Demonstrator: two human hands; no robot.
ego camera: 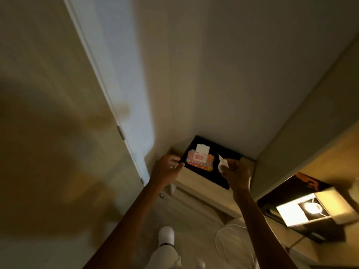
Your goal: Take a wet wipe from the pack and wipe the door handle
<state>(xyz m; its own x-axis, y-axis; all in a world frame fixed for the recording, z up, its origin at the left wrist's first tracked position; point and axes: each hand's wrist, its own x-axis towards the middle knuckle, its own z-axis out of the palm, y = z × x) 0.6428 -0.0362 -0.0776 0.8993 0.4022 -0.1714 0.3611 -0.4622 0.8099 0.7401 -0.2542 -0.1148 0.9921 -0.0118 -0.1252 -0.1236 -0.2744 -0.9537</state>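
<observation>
While the wet wipe (pixel 222 165) sits bunched in the right hand (pixel 236 172), pinched between the fingertips and lifted just clear of the dark tray (pixel 229 183), the pack (pixel 200 159) lies flat on that tray with its white lid flap standing open. Left hand (pixel 167 167) rests at the tray's near-left corner, just beside the pack; fingers loosely curled, gripping nothing that can be made out. Tray sits on a pale wooden cabinet (pixel 191 176) pushed into the wall corner. Door (pixel 48 94) stands to the left, heavily blurred; no handle can be picked out on it, only hinges on the frame edge.

Judgement: the wipe looks free of the pack, so the step in hand is carrying it across to the door. Better to shake the wipe open into a flat pad first, then wrap it round the handle rather than dab. Pressing the lid flap shut would keep the remaining wipes moist.
</observation>
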